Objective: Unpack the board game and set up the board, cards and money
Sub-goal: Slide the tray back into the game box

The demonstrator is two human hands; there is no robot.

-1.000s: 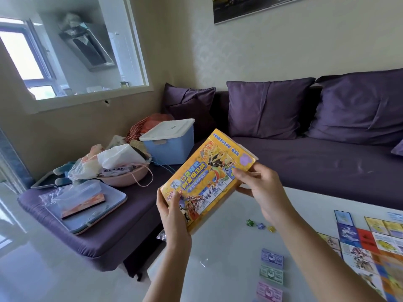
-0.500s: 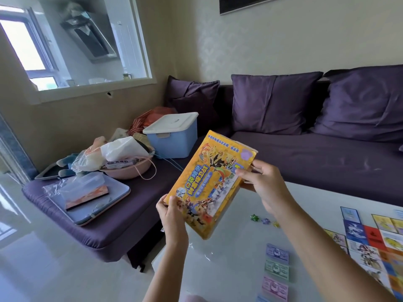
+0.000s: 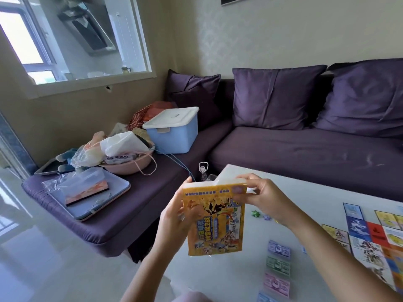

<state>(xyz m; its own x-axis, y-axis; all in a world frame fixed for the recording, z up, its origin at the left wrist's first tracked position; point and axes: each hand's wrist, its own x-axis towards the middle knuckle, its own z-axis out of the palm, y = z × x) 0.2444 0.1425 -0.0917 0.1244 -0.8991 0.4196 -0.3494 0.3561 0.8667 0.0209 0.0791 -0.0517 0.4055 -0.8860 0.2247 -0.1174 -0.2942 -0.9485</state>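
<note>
I hold a yellow game box [image 3: 214,221] upright above the near left part of the white table [image 3: 305,197]. My left hand [image 3: 174,216] grips its left side. My right hand [image 3: 259,194] pinches its top right corner by the open white flap. The colourful game board [image 3: 370,238] lies flat at the table's right edge. A column of paper money stacks [image 3: 278,265], purple, green, pink and blue, lies in front of the box. Small shiny star pieces [image 3: 260,215] sit behind my right wrist.
A purple sofa [image 3: 305,149] wraps around the table's far and left sides. On its left arm stand a blue lidded bin [image 3: 172,131], a pink basin with bags [image 3: 122,155] and a tray with a plastic-wrapped item [image 3: 87,192]. Glossy floor lies to the left.
The box has turned from a slant to upright and dropped lower. My right hand moved onto its top edge, where a white flap now stands open. The view tilted downward.
</note>
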